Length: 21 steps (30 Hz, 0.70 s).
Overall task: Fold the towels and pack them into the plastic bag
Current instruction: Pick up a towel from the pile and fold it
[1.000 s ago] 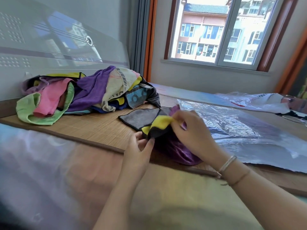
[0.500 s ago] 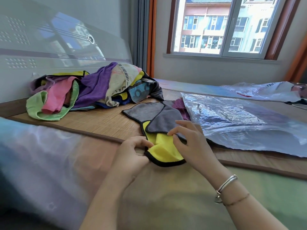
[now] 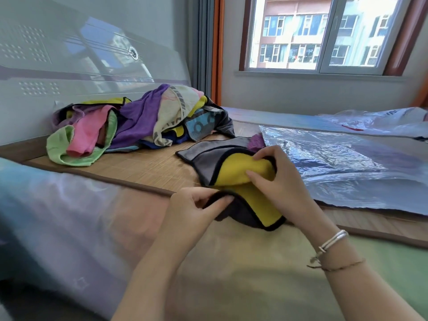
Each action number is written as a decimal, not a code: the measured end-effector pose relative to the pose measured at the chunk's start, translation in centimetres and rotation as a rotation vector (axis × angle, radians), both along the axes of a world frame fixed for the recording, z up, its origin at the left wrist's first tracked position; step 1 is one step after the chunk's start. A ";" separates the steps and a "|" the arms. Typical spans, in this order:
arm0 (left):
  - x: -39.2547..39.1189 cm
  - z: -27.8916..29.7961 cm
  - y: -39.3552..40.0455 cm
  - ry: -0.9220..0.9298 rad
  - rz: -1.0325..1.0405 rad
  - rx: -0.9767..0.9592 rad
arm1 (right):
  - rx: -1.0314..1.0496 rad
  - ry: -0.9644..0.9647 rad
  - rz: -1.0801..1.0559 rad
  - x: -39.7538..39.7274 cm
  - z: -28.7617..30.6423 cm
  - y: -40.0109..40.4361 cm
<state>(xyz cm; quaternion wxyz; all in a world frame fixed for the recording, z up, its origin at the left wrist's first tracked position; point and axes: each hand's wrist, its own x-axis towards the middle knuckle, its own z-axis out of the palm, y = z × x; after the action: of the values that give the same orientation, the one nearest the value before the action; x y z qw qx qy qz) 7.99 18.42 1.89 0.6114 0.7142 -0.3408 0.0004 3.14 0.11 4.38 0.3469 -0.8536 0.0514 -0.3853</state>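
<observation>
**Two hands on one yellow and grey towel**

Two hands work on the same cloth. The left hand (image 3: 196,205) pinches the dark bound edge of the yellow and grey towel (image 3: 245,179) between thumb and forefinger, at the near corner. The right hand (image 3: 282,181) has its fingers curled over the soft yellow fold and presses it down, the thumb under the bulge. Silver bangles (image 3: 332,239) and a thin cord sit on the right wrist.

The towel looks plush and thick, yellow on one face, grey on the other, with a black hem all around. It lies half on the woven bamboo mat (image 3: 148,165) and half over the mat's brown border, on the smooth pastel sheet (image 3: 92,216) near the person. A second grey cloth (image 3: 203,151) lies flat just behind it, touching it, and a small purple piece (image 3: 256,142) shows at its far corner.

The plastic bag (image 3: 347,165) lies flat and crinkled to the right of the hands, shiny and see-through, its near left edge just beside the right hand. I cannot tell if something is inside it. Another wrinkled plastic sheet (image 3: 379,121) lies farther back.

A loose pile of towels (image 3: 129,128), green, pink, purple, cream and blue, sits well apart at the left, against the glossy headboard (image 3: 69,61). Between pile and hands the mat is open.
</observation>
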 end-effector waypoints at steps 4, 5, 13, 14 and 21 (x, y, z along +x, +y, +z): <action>0.1 -0.6 -0.8 -0.023 0.104 0.036 | 0.027 0.132 0.076 -2.4 -0.1 0.5; -0.1 -0.6 -1.0 -0.017 0.101 0.032 | -0.016 0.149 0.085 -2.9 -0.3 0.6; -2.2 1.0 -1.3 -0.170 0.170 -0.054 | -0.022 0.136 0.157 -5.0 -0.5 0.4; -2.5 1.3 -1.2 -0.197 0.176 -0.068 | -0.043 0.123 0.150 -5.0 -0.5 0.4; -2.3 1.2 -1.5 -0.235 0.180 -0.118 | -0.134 0.148 0.144 -4.3 -1.2 0.7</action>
<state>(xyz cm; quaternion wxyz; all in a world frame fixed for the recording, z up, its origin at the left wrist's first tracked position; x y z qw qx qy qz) 5.67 16.87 3.13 0.6058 0.6997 -0.3440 0.1586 -1.13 0.77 3.20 0.3111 -0.9024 -0.0106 -0.2979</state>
